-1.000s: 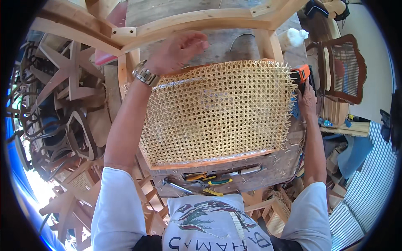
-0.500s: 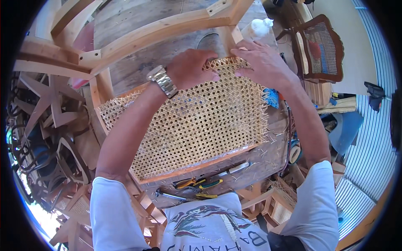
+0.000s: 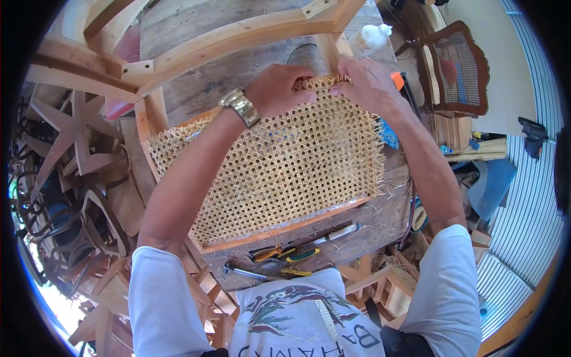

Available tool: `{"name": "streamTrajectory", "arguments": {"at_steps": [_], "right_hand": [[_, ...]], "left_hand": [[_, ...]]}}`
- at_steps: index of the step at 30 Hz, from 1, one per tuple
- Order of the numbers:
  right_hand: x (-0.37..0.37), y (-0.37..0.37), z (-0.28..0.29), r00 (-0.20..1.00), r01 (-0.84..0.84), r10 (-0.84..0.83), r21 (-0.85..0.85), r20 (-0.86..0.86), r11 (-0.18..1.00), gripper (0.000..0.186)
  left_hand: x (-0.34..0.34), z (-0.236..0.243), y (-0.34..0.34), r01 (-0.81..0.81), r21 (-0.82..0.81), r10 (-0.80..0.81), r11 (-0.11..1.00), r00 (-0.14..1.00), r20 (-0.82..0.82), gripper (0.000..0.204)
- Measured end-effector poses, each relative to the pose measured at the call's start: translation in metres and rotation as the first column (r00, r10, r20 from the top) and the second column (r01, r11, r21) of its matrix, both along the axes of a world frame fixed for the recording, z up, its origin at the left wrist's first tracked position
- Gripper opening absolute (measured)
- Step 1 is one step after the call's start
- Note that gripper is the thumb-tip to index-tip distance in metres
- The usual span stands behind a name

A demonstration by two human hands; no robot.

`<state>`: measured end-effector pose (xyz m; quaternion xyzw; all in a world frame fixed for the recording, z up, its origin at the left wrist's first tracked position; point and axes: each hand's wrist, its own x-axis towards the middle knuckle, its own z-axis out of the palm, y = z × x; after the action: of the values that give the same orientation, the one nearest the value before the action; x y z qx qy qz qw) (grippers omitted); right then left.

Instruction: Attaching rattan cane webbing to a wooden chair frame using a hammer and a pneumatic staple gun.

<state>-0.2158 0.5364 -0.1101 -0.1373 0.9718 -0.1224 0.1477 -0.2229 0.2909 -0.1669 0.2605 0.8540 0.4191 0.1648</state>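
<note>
A sheet of woven cane webbing (image 3: 279, 172) with frayed strand ends lies over a wooden chair frame (image 3: 285, 225). My left hand (image 3: 282, 89), with a steel watch at the wrist, grips the webbing's far edge right of its middle, fingers curled over it. My right hand (image 3: 363, 83) pinches the same edge just to the right, beside an upright frame leg (image 3: 327, 50). Partly hidden behind my right hand is an orange and black tool (image 3: 399, 81). Pliers (image 3: 302, 256), a hammer (image 3: 244, 271) and another long tool (image 3: 336, 234) lie along the near edge of the worn wooden table (image 3: 178, 27).
The frame's upper rails (image 3: 220, 41) span the far side. A white bottle (image 3: 373, 37) stands at the back right, near a brown cane-backed chair (image 3: 452, 71). Stacked wooden chair parts (image 3: 83, 137) fill the left; corrugated sheeting (image 3: 529, 226) is at the right.
My right hand left the orange tool and moved up and inward to the webbing's far edge. My left hand came down onto that edge. Since half a second ago both have shifted slightly.
</note>
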Motion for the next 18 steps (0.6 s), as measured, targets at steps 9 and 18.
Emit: {"name": "streamTrajectory", "arguments": {"at_steps": [9,18], "right_hand": [[0.008,0.005,-0.014,0.988,-0.055,0.048,-0.043,-0.145,0.998,0.044],[-0.007,0.006,0.009,0.998,0.004,-0.001,-0.039,0.068,0.999,0.048]], "left_hand": [[-0.025,-0.009,0.010,0.178,-0.086,-0.188,0.980,0.974,-0.123,0.052],[-0.021,-0.018,0.014,0.151,-0.099,-0.169,0.984,0.962,-0.212,0.058]]}}
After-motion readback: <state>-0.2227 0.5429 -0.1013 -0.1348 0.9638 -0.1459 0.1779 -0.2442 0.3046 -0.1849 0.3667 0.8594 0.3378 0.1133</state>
